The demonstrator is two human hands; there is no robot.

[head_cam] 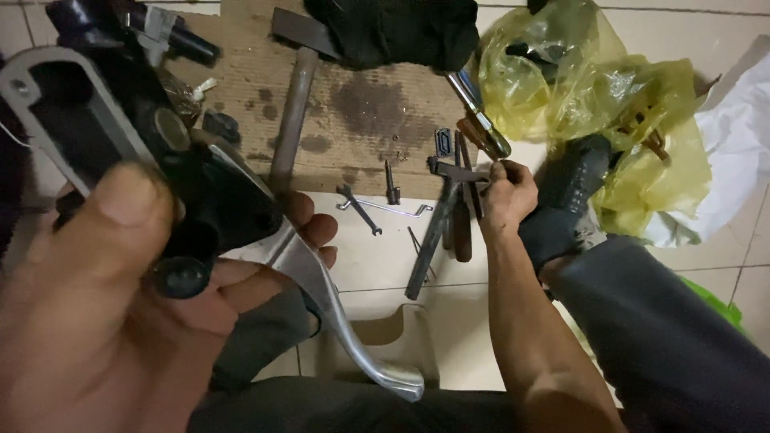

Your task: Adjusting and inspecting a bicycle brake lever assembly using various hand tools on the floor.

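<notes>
1. Left hand (104, 321) first: I have its fingers (313, 228) wrapped round a black lever assembly (172, 172), thumb pressed on top, silver lever blade (337, 309) hanging toward my lap.
2. Middle: small spanner (358, 208), bent wire (385, 208) and dark bars (453, 216) lie on the floor tile beside the stained cardboard (361, 112).
3. Right hand (507, 196) has its fingers pinched on a screwdriver (481, 120) (tool selection, I judge); next calls for lifting it free of the pile.
4. Yellow bags (634, 112) crowd the right; open room lies near my knees.
</notes>
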